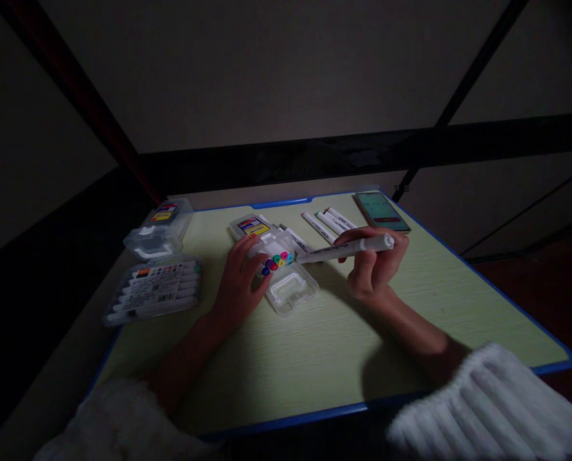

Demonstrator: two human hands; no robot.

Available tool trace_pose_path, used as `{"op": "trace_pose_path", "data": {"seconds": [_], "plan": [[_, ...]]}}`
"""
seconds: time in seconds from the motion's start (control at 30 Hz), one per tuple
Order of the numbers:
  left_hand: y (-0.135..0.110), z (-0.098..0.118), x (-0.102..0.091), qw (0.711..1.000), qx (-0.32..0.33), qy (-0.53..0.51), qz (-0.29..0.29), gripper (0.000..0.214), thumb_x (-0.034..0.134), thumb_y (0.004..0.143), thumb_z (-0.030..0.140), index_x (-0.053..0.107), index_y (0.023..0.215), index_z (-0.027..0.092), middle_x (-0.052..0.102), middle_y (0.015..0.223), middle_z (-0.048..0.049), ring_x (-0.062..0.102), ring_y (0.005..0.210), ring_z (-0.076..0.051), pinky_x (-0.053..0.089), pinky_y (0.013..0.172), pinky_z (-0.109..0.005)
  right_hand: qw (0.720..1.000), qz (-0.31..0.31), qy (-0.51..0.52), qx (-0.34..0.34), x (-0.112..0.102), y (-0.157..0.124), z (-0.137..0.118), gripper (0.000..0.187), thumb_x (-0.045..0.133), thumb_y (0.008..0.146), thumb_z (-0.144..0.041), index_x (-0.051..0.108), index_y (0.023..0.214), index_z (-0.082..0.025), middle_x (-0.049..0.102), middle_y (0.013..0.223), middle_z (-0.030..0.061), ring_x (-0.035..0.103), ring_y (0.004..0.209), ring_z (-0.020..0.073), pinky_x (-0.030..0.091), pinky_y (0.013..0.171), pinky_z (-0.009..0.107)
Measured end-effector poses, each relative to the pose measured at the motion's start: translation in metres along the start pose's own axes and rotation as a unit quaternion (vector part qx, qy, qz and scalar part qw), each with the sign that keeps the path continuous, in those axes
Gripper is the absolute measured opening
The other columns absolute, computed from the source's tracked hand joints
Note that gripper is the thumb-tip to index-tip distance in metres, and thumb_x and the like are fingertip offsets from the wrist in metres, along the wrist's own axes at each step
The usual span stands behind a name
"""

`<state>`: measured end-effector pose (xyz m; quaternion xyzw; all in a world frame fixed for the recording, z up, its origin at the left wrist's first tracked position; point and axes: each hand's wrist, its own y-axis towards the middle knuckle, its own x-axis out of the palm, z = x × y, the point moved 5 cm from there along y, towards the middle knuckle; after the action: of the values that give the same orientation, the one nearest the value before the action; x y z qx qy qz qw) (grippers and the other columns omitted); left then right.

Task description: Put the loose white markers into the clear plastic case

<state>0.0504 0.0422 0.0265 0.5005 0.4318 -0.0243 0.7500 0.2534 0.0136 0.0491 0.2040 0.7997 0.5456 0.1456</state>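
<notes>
White sleeves (494,410) nearest. Right hand (379,262) pinches white marker (336,251), end just beside clear case (272,241); left hand (240,275) has its grip on that case, over table (286,365). Lid (293,291) open: tilting could spill packed markers (282,258); loose pinch could drop the held one.

Under the hands (237,282) is a pale yellow-green, wood-grained worktop (276,371) with blue edging (360,408). Beyond them rises a dull grey wall (266,77), crossed by a glossy black band (286,159). Right of them, a reddish surface (526,269) is too dark to identify. The light is weak.
</notes>
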Motion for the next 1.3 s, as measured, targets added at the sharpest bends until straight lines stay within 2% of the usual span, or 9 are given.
{"op": "trace_pose_path", "data": {"seconds": [0.23,0.4,0.5,0.6,0.7,0.83,0.97,1.3], "plan": [[-0.002,-0.001,0.001,1.0,-0.004,-0.003,0.004,0.033,0.06,0.076,0.015,0.046,0.105,0.022,0.044,0.126,-0.0101,0.039,0.123,-0.028,0.039,0.099,-0.048,0.999,0.031,0.028,0.003,0.0,0.006,-0.008,0.015,0.032,0.09,-0.041,0.037,0.099,-0.029,0.051,0.069,-0.0013,0.055,0.054,0.0144,0.044,0.046,0.03],[-0.002,-0.001,0.001,1.0,-0.001,-0.004,0.001,0.032,0.059,0.077,0.016,0.045,0.106,0.022,0.043,0.126,-0.0106,0.038,0.123,-0.028,0.039,0.1,-0.049,0.999,-0.013,0.033,-0.013,0.002,0.007,-0.011,0.013,0.035,0.09,-0.037,0.039,0.1,-0.03,0.056,0.074,0.0006,0.061,0.063,0.0165,0.05,0.055,0.035],[-0.002,-0.001,0.001,1.0,-0.001,-0.003,0.003,0.032,0.059,0.077,0.016,0.046,0.106,0.022,0.043,0.126,-0.0101,0.038,0.123,-0.028,0.039,0.099,-0.049,0.998,-0.012,0.048,-0.034,0.003,0.007,-0.012,0.013,0.037,0.09,-0.035,0.04,0.1,-0.029,0.057,0.077,0.0007,0.062,0.066,0.0165,0.05,0.056,0.035],[-0.001,-0.001,0.002,1.0,-0.002,-0.002,0.002,0.03,0.058,0.078,0.018,0.046,0.105,0.023,0.043,0.126,-0.0096,0.038,0.123,-0.028,0.039,0.099,-0.049,0.999,-0.018,0.029,-0.029,0.004,0.007,-0.012,0.013,0.035,0.09,-0.037,0.039,0.1,-0.029,0.058,0.08,0.001,0.063,0.068,0.0171,0.051,0.059,0.036],[-0.001,-0.001,0.002,1.0,-0.001,-0.003,0.001,0.03,0.059,0.078,0.018,0.046,0.105,0.022,0.044,0.126,-0.0101,0.038,0.123,-0.027,0.039,0.1,-0.049,0.998,-0.048,0.014,-0.026,0.006,0.006,-0.012,0.013,0.034,0.09,-0.037,0.037,0.099,-0.029,0.06,0.079,0.0016,0.064,0.069,0.0185,0.053,0.059,0.037],[-0.001,-0.001,0.002,1.0,-0.002,-0.005,0.0,0.03,0.059,0.077,0.016,0.047,0.104,0.021,0.044,0.126,-0.0108,0.038,0.124,-0.027,0.038,0.1,-0.048,0.996,-0.079,0.039,-0.032,0.009,0.003,-0.011,0.011,0.035,0.09,-0.033,0.038,0.1,-0.028,0.061,0.08,0.0023,0.065,0.075,0.0192,0.053,0.064,0.039],[-0.001,-0.002,0.002,1.0,-0.001,-0.002,-0.001,0.031,0.059,0.077,0.016,0.046,0.105,0.022,0.044,0.127,-0.0102,0.037,0.125,-0.028,0.038,0.1,-0.049,0.993,-0.094,0.059,-0.039,0.011,0.0,-0.008,0.016,0.036,0.089,-0.031,0.037,0.104,-0.027,0.063,0.088,0.0045,0.064,0.08,0.0195,0.052,0.067,0.041],[-0.001,-0.001,0.002,1.0,0.0,-0.002,0.006,0.031,0.06,0.077,0.016,0.047,0.105,0.022,0.044,0.126,-0.01,0.038,0.123,-0.027,0.039,0.101,-0.048,0.988,-0.127,0.079,-0.031,0.012,-0.002,-0.009,0.017,0.039,0.088,-0.025,0.04,0.105,-0.024,0.064,0.094,0.0069,0.064,0.087,0.0207,0.052,0.07,0.041]]}}
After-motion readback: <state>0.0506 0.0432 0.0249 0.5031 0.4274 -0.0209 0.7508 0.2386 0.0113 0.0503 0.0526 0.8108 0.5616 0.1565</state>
